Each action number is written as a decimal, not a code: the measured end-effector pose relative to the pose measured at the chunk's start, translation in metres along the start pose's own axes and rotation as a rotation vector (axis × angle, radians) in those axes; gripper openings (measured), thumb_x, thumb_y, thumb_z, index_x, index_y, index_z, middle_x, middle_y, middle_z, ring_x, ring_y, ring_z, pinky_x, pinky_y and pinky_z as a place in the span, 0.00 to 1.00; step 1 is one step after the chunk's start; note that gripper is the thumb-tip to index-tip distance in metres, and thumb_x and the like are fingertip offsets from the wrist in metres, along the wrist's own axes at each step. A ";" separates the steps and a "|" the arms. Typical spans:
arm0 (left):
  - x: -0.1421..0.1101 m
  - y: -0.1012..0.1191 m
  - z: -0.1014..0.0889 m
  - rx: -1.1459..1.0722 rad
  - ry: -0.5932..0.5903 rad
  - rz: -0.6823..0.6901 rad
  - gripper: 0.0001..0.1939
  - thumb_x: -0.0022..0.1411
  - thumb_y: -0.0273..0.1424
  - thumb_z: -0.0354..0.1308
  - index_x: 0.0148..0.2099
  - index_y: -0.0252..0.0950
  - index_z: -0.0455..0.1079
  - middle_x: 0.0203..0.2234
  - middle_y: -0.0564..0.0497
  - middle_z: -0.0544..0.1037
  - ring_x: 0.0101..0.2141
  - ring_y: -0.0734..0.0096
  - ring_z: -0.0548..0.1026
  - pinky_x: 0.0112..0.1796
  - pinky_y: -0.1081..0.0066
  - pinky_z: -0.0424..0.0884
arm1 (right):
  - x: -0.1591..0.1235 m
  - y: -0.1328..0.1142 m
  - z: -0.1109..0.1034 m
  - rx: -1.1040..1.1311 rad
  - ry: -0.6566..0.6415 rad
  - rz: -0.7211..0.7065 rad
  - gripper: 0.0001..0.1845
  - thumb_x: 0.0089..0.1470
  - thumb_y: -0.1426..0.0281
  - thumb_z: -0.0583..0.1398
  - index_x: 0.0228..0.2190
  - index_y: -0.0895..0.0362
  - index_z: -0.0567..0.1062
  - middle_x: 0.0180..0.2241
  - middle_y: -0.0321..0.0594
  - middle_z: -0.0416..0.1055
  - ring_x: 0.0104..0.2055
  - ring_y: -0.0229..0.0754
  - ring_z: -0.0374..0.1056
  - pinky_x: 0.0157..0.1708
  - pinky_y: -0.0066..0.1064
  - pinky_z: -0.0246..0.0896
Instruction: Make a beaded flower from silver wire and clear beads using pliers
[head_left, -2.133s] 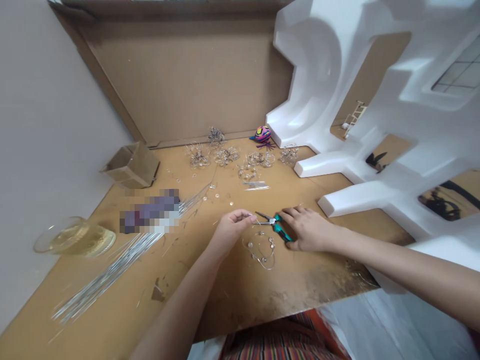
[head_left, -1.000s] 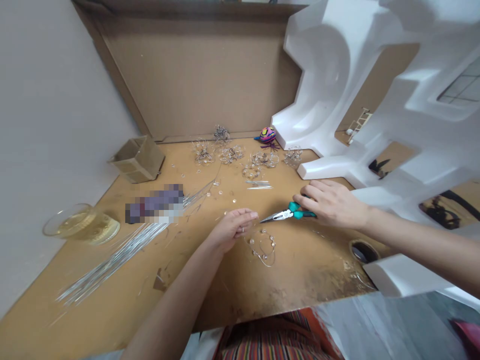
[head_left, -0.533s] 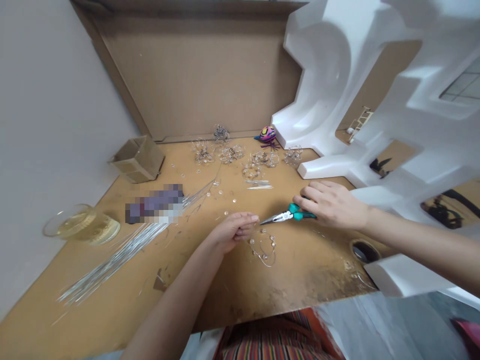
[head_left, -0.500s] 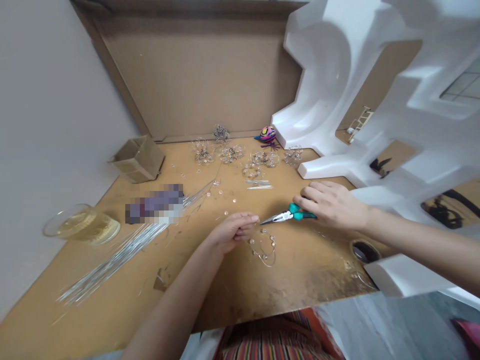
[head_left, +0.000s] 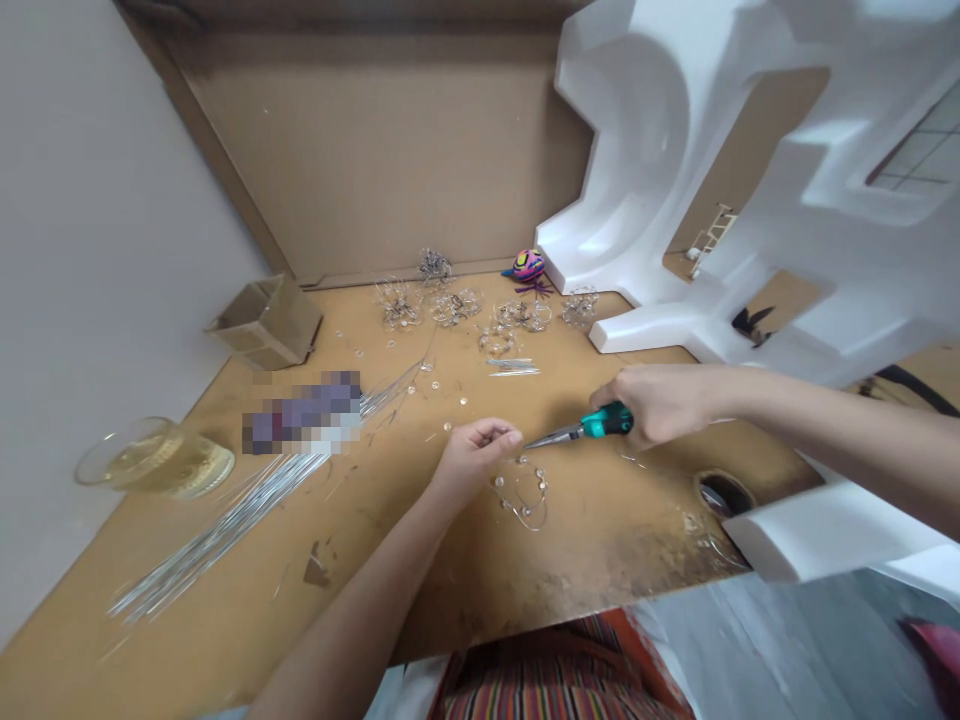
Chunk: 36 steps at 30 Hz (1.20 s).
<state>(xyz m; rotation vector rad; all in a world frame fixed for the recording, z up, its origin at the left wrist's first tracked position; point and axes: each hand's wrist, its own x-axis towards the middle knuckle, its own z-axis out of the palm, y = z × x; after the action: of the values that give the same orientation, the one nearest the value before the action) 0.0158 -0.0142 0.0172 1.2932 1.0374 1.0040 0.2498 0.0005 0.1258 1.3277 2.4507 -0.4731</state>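
My right hand (head_left: 652, 405) is wrapped round the teal and black handles of needle-nose pliers (head_left: 574, 432). Their tapered jaws point left, and the tips are close beside the fingertips of my left hand (head_left: 484, 450). Thumb and fingers of that left hand are pinched together on a thin beaded wire. Below them the wire (head_left: 531, 527) curves in a loop carrying several clear beads. The wire's end at the fingertips is too fine to make out, so I cannot tell whether the jaws grip it.
Loose beads (head_left: 463, 401) and short wire pieces (head_left: 514, 367) lie beyond my hands. Several beaded wire bundles (head_left: 454, 308) sit at the back. Long wires (head_left: 225, 530), a glass (head_left: 161, 462) and a cardboard box (head_left: 271, 322) are left. White foam (head_left: 645, 330) borders the right.
My right hand has turned over the pliers, so they are seen more edge-on with their handles closer together. My left hand keeps its pinch near the tips. The whole view has shifted slightly.
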 end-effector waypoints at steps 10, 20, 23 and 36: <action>0.005 0.004 -0.017 -0.092 -0.147 -0.109 0.13 0.49 0.38 0.62 0.30 0.34 0.65 0.17 0.56 0.70 0.19 0.78 0.68 0.24 0.76 0.65 | -0.004 0.014 0.001 -0.016 0.052 -0.028 0.07 0.35 0.73 0.56 0.25 0.55 0.68 0.18 0.31 0.62 0.19 0.34 0.55 0.19 0.27 0.45; 0.007 0.002 -0.020 -0.017 -0.227 -0.140 0.15 0.51 0.41 0.59 0.28 0.35 0.61 0.19 0.55 0.70 0.17 0.80 0.68 0.16 0.80 0.56 | -0.015 0.015 0.009 -0.303 0.419 -0.063 0.19 0.39 0.70 0.56 0.38 0.54 0.70 0.32 0.41 0.68 0.30 0.42 0.63 0.28 0.31 0.50; 0.007 0.003 -0.021 -0.165 -0.231 -0.214 0.14 0.51 0.38 0.60 0.29 0.35 0.60 0.20 0.56 0.69 0.17 0.83 0.65 0.16 0.82 0.53 | -0.015 0.009 0.014 -0.454 0.556 -0.135 0.16 0.46 0.66 0.55 0.39 0.57 0.70 0.33 0.44 0.66 0.32 0.44 0.62 0.31 0.34 0.51; 0.005 0.004 -0.020 -0.472 -0.372 -0.282 0.11 0.53 0.32 0.59 0.29 0.33 0.60 0.22 0.57 0.63 0.16 0.88 0.57 0.14 0.85 0.45 | -0.009 -0.008 0.024 -0.741 0.686 -0.299 0.14 0.58 0.73 0.46 0.42 0.57 0.67 0.31 0.43 0.66 0.31 0.42 0.55 0.31 0.35 0.46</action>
<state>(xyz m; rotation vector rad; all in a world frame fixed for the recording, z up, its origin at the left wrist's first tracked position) -0.0026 -0.0038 0.0205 0.8693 0.6236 0.7008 0.2506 -0.0205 0.1088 0.8747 2.8863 0.9121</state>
